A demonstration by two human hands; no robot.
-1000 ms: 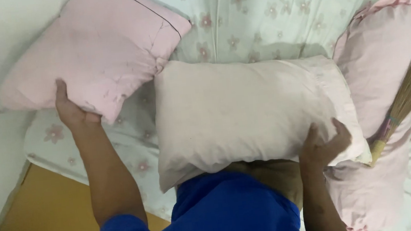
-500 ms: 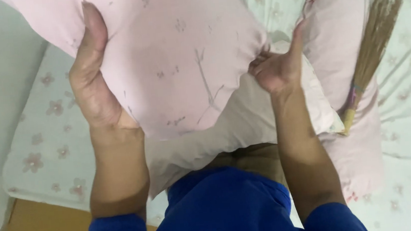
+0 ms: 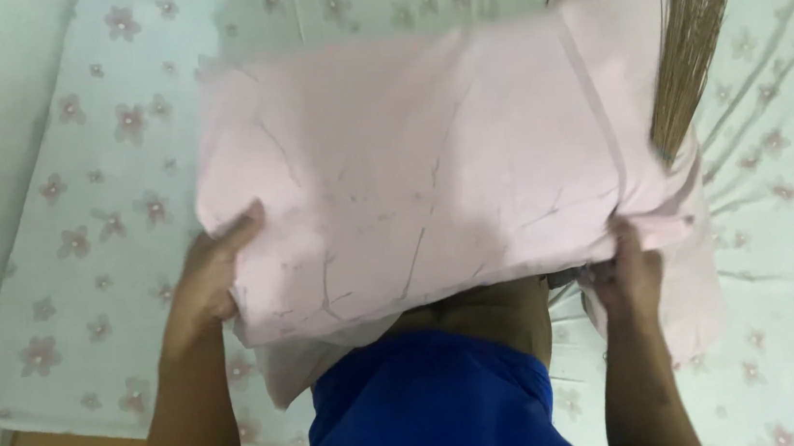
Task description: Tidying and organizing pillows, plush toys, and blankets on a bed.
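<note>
The left hand point(image 3: 214, 284) is clamped on the near-left edge of a pink pillow point(image 3: 431, 171) held flat over the flowered bed point(image 3: 73, 186), the right hand point(image 3: 630, 273) pinches its right corner, and that thin grip could slip, dropping it against the broom point(image 3: 685, 40).

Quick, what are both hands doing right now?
Left hand: closed on the left edge of the big pale pink fabric pillow.
Right hand: closed on that pillow's lower right corner.
</note>
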